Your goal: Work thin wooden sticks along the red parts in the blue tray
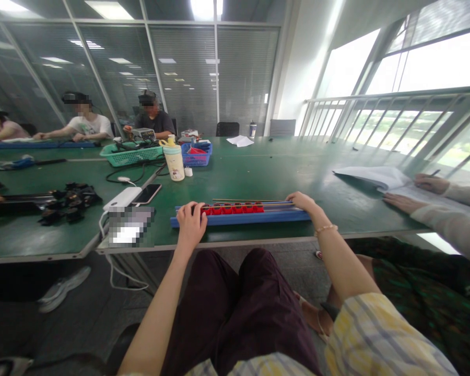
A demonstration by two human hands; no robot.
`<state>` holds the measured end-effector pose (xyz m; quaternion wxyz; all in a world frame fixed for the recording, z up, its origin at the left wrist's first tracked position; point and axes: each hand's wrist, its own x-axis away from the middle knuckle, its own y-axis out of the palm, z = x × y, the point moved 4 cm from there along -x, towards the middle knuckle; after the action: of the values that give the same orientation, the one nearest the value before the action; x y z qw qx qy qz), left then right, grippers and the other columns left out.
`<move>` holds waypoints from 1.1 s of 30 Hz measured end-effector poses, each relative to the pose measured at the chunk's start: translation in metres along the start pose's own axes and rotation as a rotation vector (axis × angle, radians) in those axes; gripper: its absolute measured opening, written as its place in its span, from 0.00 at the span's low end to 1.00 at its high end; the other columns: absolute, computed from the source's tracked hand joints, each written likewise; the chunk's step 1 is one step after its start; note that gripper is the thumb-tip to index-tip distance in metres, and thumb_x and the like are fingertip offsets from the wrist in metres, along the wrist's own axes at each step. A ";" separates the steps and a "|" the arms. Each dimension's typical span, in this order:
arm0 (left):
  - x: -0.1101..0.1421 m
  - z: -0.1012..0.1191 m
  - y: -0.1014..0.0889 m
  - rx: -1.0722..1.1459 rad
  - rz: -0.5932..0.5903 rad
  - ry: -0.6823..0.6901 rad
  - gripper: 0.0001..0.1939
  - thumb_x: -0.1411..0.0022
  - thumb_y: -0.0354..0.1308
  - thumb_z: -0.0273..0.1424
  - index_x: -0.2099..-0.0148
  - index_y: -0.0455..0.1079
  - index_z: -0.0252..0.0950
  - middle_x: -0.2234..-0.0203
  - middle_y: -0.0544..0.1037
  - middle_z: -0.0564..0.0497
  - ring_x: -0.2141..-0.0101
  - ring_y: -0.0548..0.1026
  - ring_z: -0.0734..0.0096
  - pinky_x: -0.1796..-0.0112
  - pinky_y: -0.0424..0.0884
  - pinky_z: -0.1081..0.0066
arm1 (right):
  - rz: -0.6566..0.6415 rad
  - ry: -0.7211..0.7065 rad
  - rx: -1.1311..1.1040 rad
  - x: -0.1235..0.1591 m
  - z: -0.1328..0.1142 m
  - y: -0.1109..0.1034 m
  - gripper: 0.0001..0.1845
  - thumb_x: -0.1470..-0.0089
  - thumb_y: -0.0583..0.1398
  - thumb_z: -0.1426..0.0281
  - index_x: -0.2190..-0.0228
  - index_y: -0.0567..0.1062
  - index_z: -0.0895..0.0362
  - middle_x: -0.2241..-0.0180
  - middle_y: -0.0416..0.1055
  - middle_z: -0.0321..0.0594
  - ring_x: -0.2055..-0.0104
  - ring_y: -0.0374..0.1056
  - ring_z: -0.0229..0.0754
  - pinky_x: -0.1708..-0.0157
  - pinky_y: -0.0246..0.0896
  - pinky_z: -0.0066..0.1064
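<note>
A long blue channel-shaped tray (243,219) lies along the table's front edge. Inside it, a row of red block-like parts (233,209) with dark and brass-coloured tops fills the left and middle stretch. My left hand (191,223) is closed over the left end of this row, its fingers bent down and covering what they touch. At the tray's right end, my right hand (303,202) has its fingers curled together at the end of a thin strip (276,202) that runs along the row. Behind the tray lies another thin brass-coloured rod (238,200).
Left of the tray are a phone (148,194), a white power strip (122,198) with cables and a blurred-out item. Farther back stand a cup (174,163), a green basket (131,155) and a blue basket (197,154). Another person's hands (405,203) rest on papers at right.
</note>
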<state>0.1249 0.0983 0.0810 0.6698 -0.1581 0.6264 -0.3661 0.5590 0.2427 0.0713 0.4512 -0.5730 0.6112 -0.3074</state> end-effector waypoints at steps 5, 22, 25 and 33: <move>0.000 0.000 0.001 -0.003 0.000 0.003 0.19 0.32 0.47 0.35 0.43 0.69 0.38 0.47 0.68 0.39 0.47 0.61 0.50 0.46 0.61 0.53 | -0.033 0.054 0.030 -0.001 0.005 0.003 0.14 0.52 0.57 0.72 0.76 0.83 0.52 0.78 0.77 0.39 0.72 0.70 0.42 0.69 0.63 0.29; 0.000 0.000 0.002 0.004 0.008 0.005 0.19 0.31 0.47 0.36 0.43 0.69 0.38 0.47 0.68 0.39 0.48 0.61 0.50 0.47 0.62 0.52 | -0.075 0.033 0.054 0.005 -0.001 0.000 0.16 0.50 0.56 0.72 0.68 0.85 0.51 0.69 0.81 0.38 0.66 0.74 0.41 0.65 0.66 0.25; 0.000 0.000 0.003 -0.001 0.015 0.008 0.19 0.31 0.47 0.36 0.43 0.69 0.38 0.47 0.68 0.39 0.48 0.61 0.50 0.47 0.62 0.52 | -0.055 0.020 0.039 0.005 -0.002 -0.001 0.16 0.50 0.57 0.72 0.69 0.85 0.51 0.70 0.81 0.38 0.67 0.74 0.41 0.66 0.65 0.25; 0.000 0.000 0.003 0.004 0.021 0.012 0.19 0.31 0.47 0.36 0.44 0.70 0.38 0.47 0.68 0.39 0.48 0.61 0.49 0.47 0.62 0.52 | -0.056 0.009 0.004 0.004 0.000 0.000 0.15 0.50 0.57 0.71 0.68 0.85 0.51 0.69 0.81 0.39 0.67 0.74 0.42 0.64 0.66 0.27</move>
<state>0.1257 0.1007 0.0791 0.6703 -0.1478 0.6312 -0.3613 0.5591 0.2389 0.0705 0.4410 -0.5875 0.5964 -0.3235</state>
